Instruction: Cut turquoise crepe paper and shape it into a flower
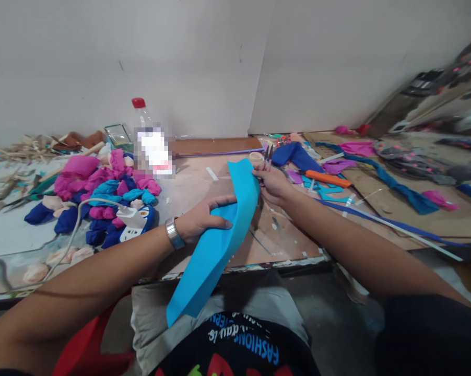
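A long bright blue strip (235,224), of crepe paper or cloth, hangs folded lengthwise in front of me, its lower end past the table edge above my lap. My left hand (212,216) grips it near the middle, thumb on top and fingers around the far side. At the strip's upper end my right hand (272,184) is closed, its fingertips touching the edge. A pair of scissors (267,155) sticks up from that hand, blades pointing away from me; their handles are hidden in the palm.
Pink and blue fabric bundles (90,177) are heaped at left beside a white power strip (136,222) with its cable. Behind them stands a red-capped bottle (141,112). A tape roll (255,156), an orange-handled tool (327,178) and blue scraps (294,155) lie to the right.
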A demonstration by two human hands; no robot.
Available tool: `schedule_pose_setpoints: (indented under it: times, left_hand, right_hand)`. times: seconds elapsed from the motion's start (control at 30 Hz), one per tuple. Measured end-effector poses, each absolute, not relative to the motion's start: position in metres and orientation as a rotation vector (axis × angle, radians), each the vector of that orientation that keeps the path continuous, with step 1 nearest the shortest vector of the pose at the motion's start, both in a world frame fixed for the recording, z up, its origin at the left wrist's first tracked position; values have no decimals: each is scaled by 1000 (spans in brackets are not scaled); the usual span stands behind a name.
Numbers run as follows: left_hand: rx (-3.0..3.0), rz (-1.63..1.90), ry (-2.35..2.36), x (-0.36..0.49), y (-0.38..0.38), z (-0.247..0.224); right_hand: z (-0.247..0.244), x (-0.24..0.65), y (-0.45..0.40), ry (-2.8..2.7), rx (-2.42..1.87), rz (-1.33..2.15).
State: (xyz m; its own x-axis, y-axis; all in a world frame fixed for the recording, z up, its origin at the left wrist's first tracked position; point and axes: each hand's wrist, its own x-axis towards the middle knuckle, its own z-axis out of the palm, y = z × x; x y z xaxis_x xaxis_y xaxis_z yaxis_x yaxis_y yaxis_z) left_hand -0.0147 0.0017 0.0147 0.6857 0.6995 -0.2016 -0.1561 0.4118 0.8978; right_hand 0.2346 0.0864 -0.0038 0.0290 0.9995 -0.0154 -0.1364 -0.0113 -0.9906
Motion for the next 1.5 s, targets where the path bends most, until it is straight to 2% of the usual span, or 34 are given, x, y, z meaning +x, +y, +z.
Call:
schedule_pose_setpoints:
  times: [0.27,0.73,0.83,1.07,1.5]
  left_hand:
    - [1306,622,740,-10,4,12]
    - [1803,723,912,-9,4,6]
    - [1898,658,829,-11,8,1]
    - [1689,678,493,-17,13,4]
    - [1701,816,829,-11,16,-6]
  right_hand:
    - [-7,233,89,-979,-975,1179]
    - [-1,231,79,-923,-1153,1255]
    - [-2,231,79,-964,-1172,1263]
    - [-5,234,86,-1024,-1124,1307]
    - [-1,232,83,-948,-1202,1207]
